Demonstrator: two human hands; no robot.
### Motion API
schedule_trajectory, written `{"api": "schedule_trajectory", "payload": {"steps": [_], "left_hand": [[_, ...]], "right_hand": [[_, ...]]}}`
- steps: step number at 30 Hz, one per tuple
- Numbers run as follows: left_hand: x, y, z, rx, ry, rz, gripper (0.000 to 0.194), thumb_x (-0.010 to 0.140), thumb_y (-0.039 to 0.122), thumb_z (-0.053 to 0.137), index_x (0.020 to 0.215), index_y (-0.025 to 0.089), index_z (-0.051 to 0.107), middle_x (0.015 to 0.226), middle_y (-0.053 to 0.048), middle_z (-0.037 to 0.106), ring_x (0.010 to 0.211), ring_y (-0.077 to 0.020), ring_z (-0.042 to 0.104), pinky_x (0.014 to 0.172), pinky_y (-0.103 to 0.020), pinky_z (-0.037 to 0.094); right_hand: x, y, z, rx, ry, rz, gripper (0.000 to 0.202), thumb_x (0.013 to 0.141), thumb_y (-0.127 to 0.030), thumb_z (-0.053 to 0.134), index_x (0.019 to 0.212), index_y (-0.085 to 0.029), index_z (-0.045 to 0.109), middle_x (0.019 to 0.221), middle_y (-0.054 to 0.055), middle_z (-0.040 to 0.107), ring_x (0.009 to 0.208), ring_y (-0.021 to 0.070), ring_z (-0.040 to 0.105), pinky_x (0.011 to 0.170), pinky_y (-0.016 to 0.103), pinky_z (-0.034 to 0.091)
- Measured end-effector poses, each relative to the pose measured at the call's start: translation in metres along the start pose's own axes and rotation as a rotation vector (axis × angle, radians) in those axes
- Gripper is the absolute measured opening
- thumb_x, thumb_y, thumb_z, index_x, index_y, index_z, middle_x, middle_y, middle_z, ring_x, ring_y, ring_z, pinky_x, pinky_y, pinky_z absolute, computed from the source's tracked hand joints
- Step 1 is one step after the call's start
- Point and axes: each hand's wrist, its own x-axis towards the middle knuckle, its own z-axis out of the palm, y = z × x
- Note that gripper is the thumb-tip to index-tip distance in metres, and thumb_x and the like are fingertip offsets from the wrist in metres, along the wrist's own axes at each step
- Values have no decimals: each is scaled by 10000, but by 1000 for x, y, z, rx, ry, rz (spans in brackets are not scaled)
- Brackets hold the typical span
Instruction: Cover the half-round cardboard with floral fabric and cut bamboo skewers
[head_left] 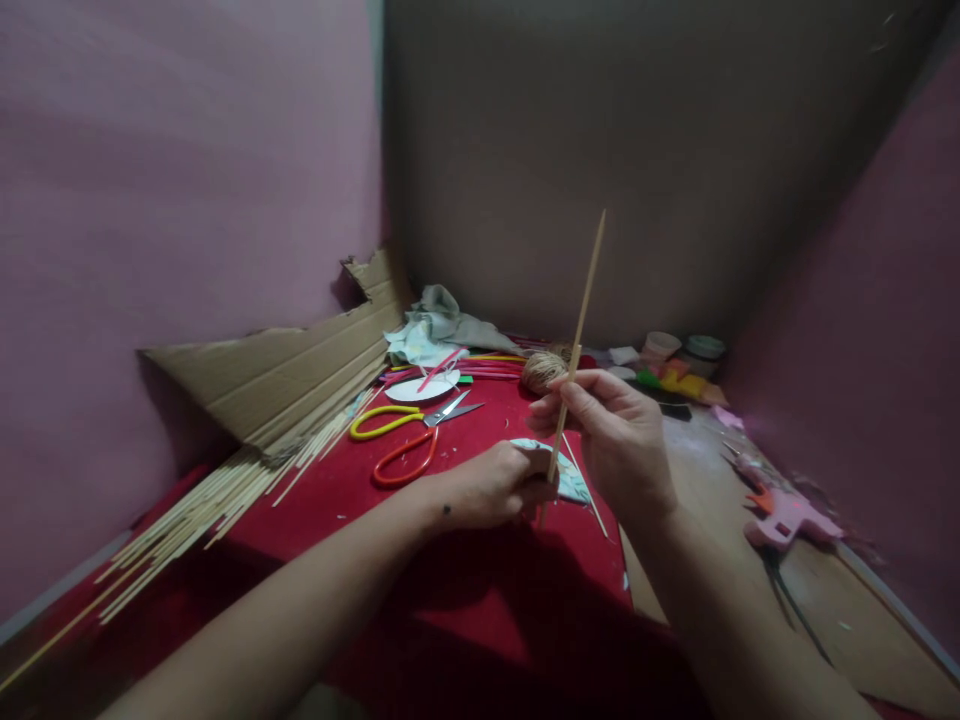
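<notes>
To hold the thin stick well, pinch it softly and keep it straight, so it does not bend or snap. A second stick seems to lie along it, so both should be squeezed side by side or they may slip. The sharp tip should point away from the eyes.

The thin stick stands up, tilted a little, and its tip pokes well above the right hand. That hand pinches with finger and thumb. The left hand looks curled around the lower part, below the right hand. Past the left hand lie the scissors, blades apart. A ball of string sits behind the right hand's fingers.
</notes>
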Motion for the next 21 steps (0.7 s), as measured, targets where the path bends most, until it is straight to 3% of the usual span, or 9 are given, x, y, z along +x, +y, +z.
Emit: {"api": "schedule_trajectory", "payload": {"steps": [2,4,6,7,8,11,15,21], "left_hand": [[-6,4,-11,-66,-47,-21,79,867,222,519,864,157,563,746,-4,589,654,-111,558,628,-227,456],[-17,1,-30,56,66,-81,193,883,313,508,989,168,579,841,-27,632,742,-139,590,689,-252,468],[-31,-9,-51,416,268,-254,261,908,349,436,1039,164,565,941,-66,646,835,-171,598,756,-283,459],[-38,-15,-61,648,309,-391,267,901,334,424,1049,157,559,992,-93,643,879,-192,596,781,-296,450],[-46,-23,-70,852,276,-556,278,880,316,433,1070,149,549,1035,-121,637,916,-218,595,793,-312,446],[-63,-45,-82,1010,206,-749,326,812,260,477,1060,64,557,988,-224,635,903,-316,596,755,-384,443],[-70,-61,-81,1025,131,-738,363,793,194,447,1121,68,541,960,-213,629,893,-329,590,754,-401,433],[-76,-62,-84,964,88,-656,385,792,285,458,1136,131,538,1011,-146,624,912,-263,587,791,-342,436]], "right_hand": [[3,-3,-2,12,13,74,135,751,-280,686,747,-157,630,600,24,697,512,146,656,533,273,555],[5,-4,-7,33,-5,204,165,712,-281,705,709,-151,604,554,32,681,458,152,639,468,253,526],[4,-1,-14,47,-62,350,168,692,-270,706,695,-146,593,526,38,665,428,161,626,417,240,491],[3,2,-17,54,-100,405,162,697,-264,698,692,-142,592,526,41,662,429,160,623,414,238,483],[2,6,-20,67,-140,443,152,709,-257,688,693,-138,594,529,42,659,436,155,619,422,238,483],[-2,19,-28,102,-230,484,132,727,-233,674,690,-132,598,524,38,645,443,142,599,445,246,484],[-5,31,-31,121,-245,552,148,711,-241,698,709,-133,598,552,53,667,443,149,613,453,241,480],[-9,27,-29,126,-221,551,188,693,-266,718,694,-136,583,530,30,652,410,127,595,409,207,453]]}}
